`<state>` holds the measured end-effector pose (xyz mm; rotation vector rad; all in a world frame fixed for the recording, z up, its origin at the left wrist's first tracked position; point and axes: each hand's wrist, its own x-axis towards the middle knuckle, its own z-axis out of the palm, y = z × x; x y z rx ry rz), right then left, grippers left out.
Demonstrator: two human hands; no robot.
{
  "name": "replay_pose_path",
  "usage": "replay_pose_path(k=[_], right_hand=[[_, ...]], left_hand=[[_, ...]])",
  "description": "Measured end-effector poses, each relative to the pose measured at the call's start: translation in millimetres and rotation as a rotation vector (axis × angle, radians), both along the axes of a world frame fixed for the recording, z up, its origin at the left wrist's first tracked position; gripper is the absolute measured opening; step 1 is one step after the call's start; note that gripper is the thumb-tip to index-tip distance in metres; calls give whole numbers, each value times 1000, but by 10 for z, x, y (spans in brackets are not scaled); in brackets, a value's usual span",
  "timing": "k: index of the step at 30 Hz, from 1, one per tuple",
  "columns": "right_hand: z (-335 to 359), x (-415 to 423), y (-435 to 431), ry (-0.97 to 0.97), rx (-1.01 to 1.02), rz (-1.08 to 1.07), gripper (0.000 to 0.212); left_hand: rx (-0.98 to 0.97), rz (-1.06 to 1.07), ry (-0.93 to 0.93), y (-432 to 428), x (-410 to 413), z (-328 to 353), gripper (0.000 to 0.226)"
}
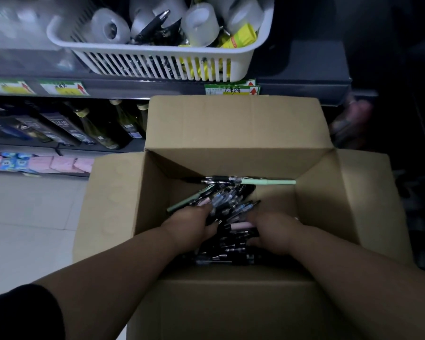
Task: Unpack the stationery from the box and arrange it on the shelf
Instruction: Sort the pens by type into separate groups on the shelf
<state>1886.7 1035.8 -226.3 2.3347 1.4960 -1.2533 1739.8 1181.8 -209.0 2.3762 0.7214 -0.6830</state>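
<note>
**Both hands gathering pens in the open box**
The pens (pixel 231 207) lie heaped on the floor of the box (pixel 231 123), mostly black or clear, a few pale green and pink, with their long axes roughly left to right. The left hand (pixel 194 225) and right hand (pixel 272 234) flank the heap, equally near, fingers curled round a bundle. The shelf basket (pixel 157 62) stands beyond the box.

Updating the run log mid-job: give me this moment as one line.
phase: unpacking | left hand: grips pens in box | right hand: grips pens | basket on shelf: tape rolls
</note>
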Motion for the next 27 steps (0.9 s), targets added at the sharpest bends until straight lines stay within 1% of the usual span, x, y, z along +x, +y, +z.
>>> replay_pose_path(k=[2,5,6,9,12,15,18,20,23,25,27], right_hand=[[45,19,-5,14,-23,-3,45],[195,60,-1,3,8,-23,21],[252,79,4,-9,31,-51,17],[417,132,30,-36,109,-149,25],[579,169,50,-54,196,-294,20],[797,139,45,44,322,-518,18],[1048,15,23,143,425,-645,8],[1243,-70,0,150,506,-685,9],[1550,-159,-62,120,666,-784,7],[1749,-214,-144,110,724,-884,8],[1893,-284,-265,168,782,-1016,12]], left_hand=[[40,28,-44,13,14,41,45],[27,160,-162,42,46,162,34],[22,190,-191,57,59,211,33],[-38,263,-273,116,77,356,23],[-128,314,-344,170,71,494,23],[-283,417,-442,173,75,656,14],[-457,546,-524,148,122,844,18],[-579,576,-547,112,170,995,25],[-772,643,-535,19,235,1201,30],[-883,714,-505,-73,266,1336,26],[-977,772,-454,-185,291,1452,22]])
